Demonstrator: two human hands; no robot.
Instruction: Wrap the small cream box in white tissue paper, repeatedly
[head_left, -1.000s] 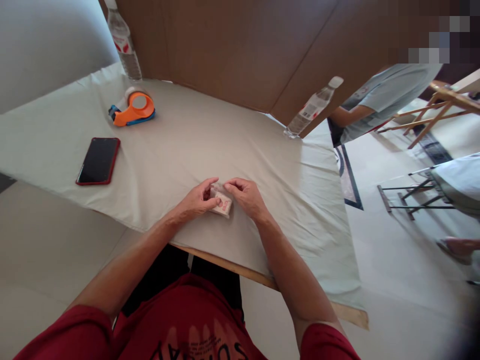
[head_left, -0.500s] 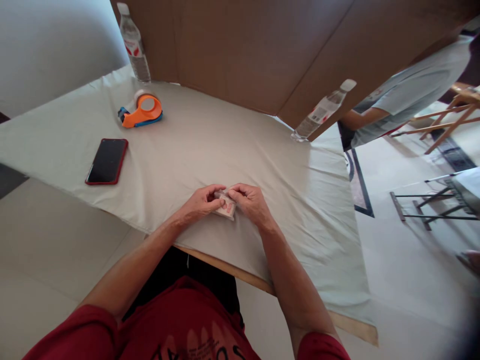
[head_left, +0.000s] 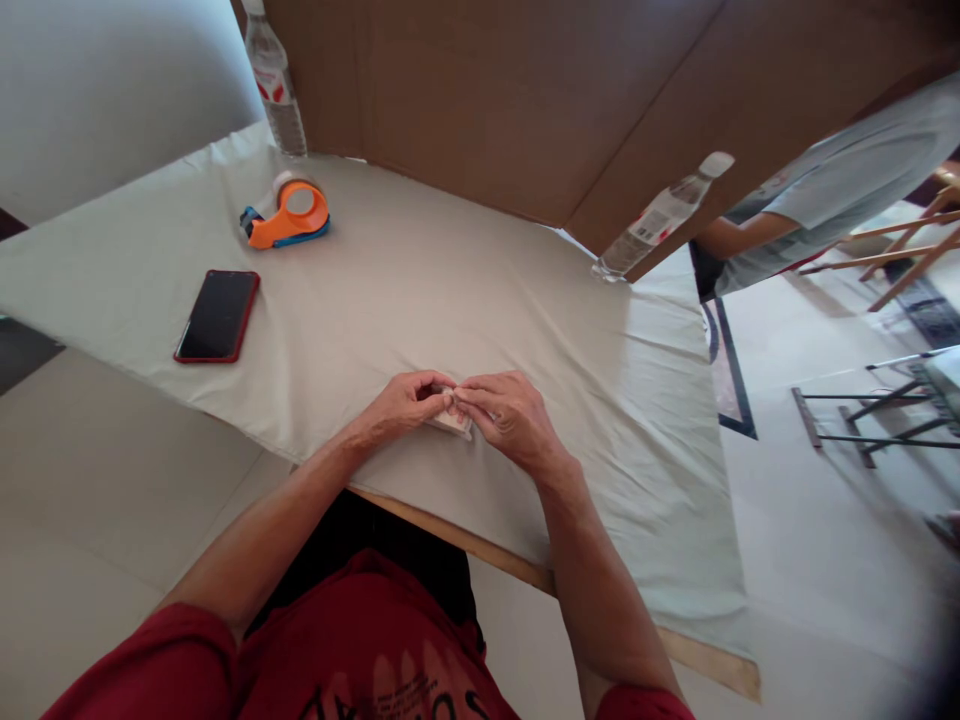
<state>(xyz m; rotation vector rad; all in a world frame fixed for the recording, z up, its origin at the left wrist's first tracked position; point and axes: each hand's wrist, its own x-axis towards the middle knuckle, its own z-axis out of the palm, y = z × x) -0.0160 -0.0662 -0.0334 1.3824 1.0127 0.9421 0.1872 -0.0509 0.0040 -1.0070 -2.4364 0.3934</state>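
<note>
A small flat pack point(head_left: 455, 420), pale with reddish print and a clear plastic-like covering, sits near the front edge of the cloth-covered table. My left hand point(head_left: 411, 404) grips its left side, thumb on top and fingers curled behind. At the pack's upper right edge, my right hand point(head_left: 504, 408) has thumb and fingertips pinched together, touching the left fingertips. Both hands cover much of the pack, so what the right fingertips pinch is hard to make out.
An orange and blue tape dispenser point(head_left: 292, 215) and a red-edged phone point(head_left: 217, 316) lie at left. Water bottles stand at back left point(head_left: 276, 95) and right point(head_left: 660, 225) against a tall cardboard panel point(head_left: 480, 110). A person in a light shirt point(head_left: 847, 180) is beyond the panel.
My right hand has turned over the pack, its fingers now stretched further left and pinching close to my left thumb. The left hand keeps its hold. The view has shifted slightly.
</note>
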